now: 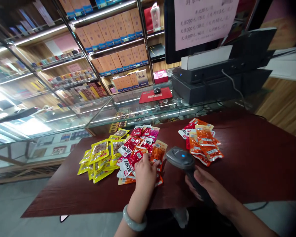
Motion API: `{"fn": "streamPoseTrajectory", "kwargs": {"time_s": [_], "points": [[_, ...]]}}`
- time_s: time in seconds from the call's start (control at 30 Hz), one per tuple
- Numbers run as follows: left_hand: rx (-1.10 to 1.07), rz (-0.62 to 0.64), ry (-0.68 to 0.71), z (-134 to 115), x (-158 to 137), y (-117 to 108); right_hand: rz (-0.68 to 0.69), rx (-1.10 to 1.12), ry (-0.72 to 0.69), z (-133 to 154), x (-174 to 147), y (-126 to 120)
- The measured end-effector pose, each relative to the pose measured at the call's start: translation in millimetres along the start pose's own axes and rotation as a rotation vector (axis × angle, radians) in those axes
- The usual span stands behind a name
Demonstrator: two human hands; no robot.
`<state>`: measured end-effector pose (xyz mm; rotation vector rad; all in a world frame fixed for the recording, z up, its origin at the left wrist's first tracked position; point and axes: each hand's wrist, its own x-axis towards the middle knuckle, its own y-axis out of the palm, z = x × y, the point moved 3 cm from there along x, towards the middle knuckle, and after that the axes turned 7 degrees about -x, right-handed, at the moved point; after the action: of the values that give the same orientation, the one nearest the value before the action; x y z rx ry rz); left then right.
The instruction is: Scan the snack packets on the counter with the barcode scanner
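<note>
Plainly, the right hand [210, 188] holds a scanner [180, 158]; the left hand [146, 171] touches packets [136, 156], its grip unclear.

Yellow packets [100, 151]; red-white packets [135, 159]; orange packets [205, 135]; grey scanner [179, 157]; dark reddish-brown table [251, 164].

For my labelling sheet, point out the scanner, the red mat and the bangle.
Scanner [183, 160], head view: top of its head.
Red mat [165, 93], head view: bare right part.
Bangle [132, 224], head view: outer band.
</note>
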<state>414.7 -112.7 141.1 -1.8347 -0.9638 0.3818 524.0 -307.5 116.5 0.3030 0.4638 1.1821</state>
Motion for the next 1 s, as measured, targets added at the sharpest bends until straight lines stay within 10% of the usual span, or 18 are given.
{"fn": "streamPoseTrajectory", "kwargs": {"time_s": [0.3, 0.53, 1.0], "points": [[-0.12, 0.006, 0.029, -19.5, 10.4, 9.5, -0.053, 0.03, -0.034, 6.5, -9.1, -5.1], [-0.668, 0.191, 0.058, -70.7, 53.7, 52.1, -0.196, 0.046, 0.022, 7.5, -19.2, -9.7], [0.041, 0.012, 0.138, -11.5, 15.6, -16.9, -0.111, 0.016, -0.015, -4.8, -16.0, -11.4]]}}
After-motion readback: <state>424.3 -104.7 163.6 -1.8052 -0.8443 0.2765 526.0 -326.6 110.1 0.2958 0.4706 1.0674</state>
